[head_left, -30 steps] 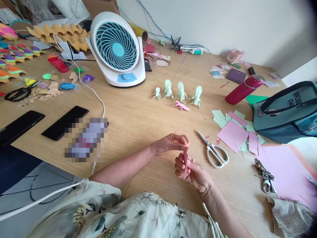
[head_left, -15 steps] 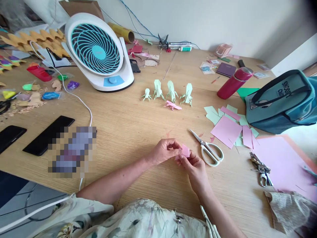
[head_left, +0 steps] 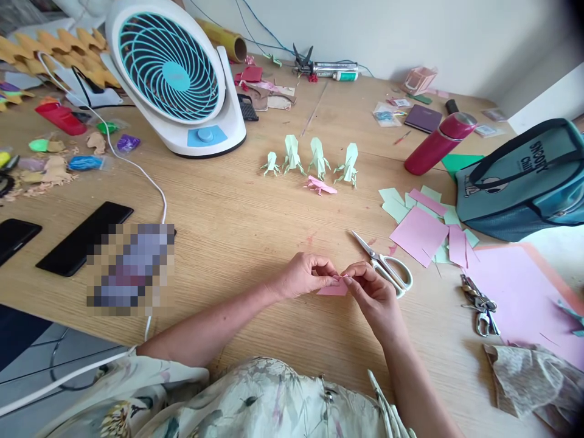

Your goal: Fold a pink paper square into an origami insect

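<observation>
A small folded pink paper piece lies low over the wooden table between my two hands. My left hand pinches its left edge with closed fingers. My right hand pinches its right edge, fingers also closed. White-handled scissors lie just right of my right hand. Farther back stand several pale green folded paper figures and one pink folded figure.
A white and teal desk fan stands back left, its cable running to the front. Black phones lie left. Cut pink and green paper scraps, a red bottle, a teal bag, keys and a pink sheet sit right.
The pink piece was held upright a second ago, then turned flat. Both hands have lowered it toward the table and now pinch it from either side. The view has shifted right.
</observation>
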A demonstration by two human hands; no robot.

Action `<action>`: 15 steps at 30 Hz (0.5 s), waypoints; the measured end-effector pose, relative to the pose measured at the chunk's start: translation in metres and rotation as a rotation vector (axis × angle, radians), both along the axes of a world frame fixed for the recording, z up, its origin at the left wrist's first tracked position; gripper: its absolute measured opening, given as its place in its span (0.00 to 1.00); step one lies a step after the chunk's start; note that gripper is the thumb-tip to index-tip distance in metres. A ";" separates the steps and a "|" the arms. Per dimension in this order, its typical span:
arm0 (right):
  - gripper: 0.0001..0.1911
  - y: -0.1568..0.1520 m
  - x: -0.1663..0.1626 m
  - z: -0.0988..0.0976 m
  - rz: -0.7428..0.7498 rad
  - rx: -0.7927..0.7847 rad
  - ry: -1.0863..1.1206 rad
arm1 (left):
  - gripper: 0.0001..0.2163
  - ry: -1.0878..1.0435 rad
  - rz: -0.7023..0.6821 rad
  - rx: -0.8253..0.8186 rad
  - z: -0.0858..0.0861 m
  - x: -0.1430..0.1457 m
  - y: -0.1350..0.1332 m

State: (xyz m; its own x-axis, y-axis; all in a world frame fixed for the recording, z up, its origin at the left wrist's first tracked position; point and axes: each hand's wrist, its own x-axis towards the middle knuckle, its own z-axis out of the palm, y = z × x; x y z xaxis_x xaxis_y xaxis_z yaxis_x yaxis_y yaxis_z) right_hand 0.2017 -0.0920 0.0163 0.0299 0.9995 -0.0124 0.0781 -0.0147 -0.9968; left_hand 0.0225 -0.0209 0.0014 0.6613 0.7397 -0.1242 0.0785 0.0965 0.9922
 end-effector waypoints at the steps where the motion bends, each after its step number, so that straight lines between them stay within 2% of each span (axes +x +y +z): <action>1: 0.07 0.000 0.000 0.000 0.007 -0.002 0.014 | 0.12 -0.011 -0.001 0.001 0.000 0.000 0.001; 5: 0.06 0.000 0.004 0.003 0.063 0.033 -0.052 | 0.10 -0.047 0.001 0.064 0.004 -0.002 0.007; 10: 0.03 -0.004 0.005 0.010 0.134 0.203 -0.354 | 0.06 0.047 0.021 0.131 0.013 -0.005 0.007; 15: 0.05 -0.010 0.004 0.013 0.204 0.223 -0.540 | 0.05 0.141 0.005 0.163 0.019 -0.005 -0.004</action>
